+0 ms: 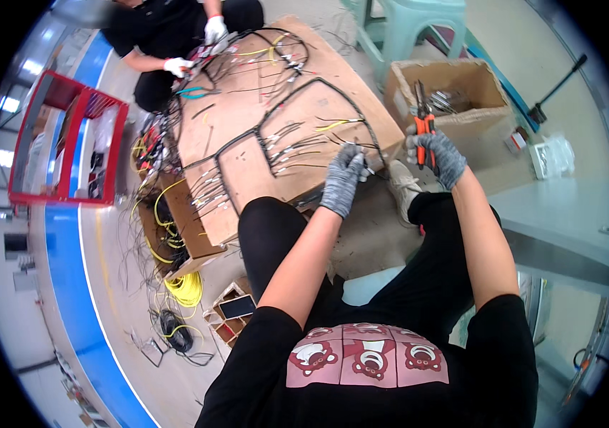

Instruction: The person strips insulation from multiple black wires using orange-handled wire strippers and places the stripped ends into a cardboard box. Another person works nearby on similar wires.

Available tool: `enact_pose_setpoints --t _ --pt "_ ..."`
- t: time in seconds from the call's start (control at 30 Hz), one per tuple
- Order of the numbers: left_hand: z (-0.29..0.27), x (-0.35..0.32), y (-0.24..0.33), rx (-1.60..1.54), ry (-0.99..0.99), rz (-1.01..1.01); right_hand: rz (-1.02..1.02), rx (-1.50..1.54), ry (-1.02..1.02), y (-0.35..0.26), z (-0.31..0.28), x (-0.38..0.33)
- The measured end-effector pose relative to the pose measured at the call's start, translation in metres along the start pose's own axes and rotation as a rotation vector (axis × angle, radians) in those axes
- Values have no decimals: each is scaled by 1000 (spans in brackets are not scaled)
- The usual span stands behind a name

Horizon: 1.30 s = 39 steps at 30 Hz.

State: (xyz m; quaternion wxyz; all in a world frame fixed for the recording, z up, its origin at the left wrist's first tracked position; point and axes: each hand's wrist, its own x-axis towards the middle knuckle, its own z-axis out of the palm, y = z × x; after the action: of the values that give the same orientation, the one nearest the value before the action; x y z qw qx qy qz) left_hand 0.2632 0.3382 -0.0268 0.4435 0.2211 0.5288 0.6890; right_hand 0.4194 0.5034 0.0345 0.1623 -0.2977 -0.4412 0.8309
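My left hand (345, 178), in a grey knit glove, is closed at the near right edge of a wooden board. Its fingertips pinch thin dark wires with white tags, near the branch of a black wire harness (256, 133) lying on the board. My right hand (447, 158), gloved the same way, is wrapped round orange-handled pliers (424, 132). Their dark jaws point away from me, over the side of an open cardboard box, and touch no wire. Whether the jaws are fully closed is hard to make out.
Across the board (247, 182) a person in white gloves handles another harness beside teal pliers (194, 93). The cardboard box (493, 114) holds metal pieces. A green stool (418, 18) stands behind it. Yellow wire coils (184, 289) and a red rack (90, 143) are left.
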Motion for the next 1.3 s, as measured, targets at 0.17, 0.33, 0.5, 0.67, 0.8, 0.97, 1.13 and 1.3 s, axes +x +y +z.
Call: enact_pose_setpoints --t 0.17,0.33,0.5,0.67,0.8,0.97,1.13,1.3 --pt "-3 -18 -5 35 125 -38 -87 -265 41 8 24 13" --pt "-25 -50 5 778 188 86 -309 -244 61 2 54 26" --pt "-54 -78 38 1085 179 178 -463 -450 86 1 85 34" --pt "-80 -97 84 948 157 218 -577 -445 111 3 93 37" --pt "-78 -119 128 714 200 126 -588 -821 247 -3 75 35" --pt "-95 -140 153 816 320 273 -589 -906 219 1 68 19" --pt "-79 -175 147 993 393 595 -627 -1137 137 27 70 17" --pt "-54 -222 130 1244 284 661 -772 -1622 -77 25 174 -7"
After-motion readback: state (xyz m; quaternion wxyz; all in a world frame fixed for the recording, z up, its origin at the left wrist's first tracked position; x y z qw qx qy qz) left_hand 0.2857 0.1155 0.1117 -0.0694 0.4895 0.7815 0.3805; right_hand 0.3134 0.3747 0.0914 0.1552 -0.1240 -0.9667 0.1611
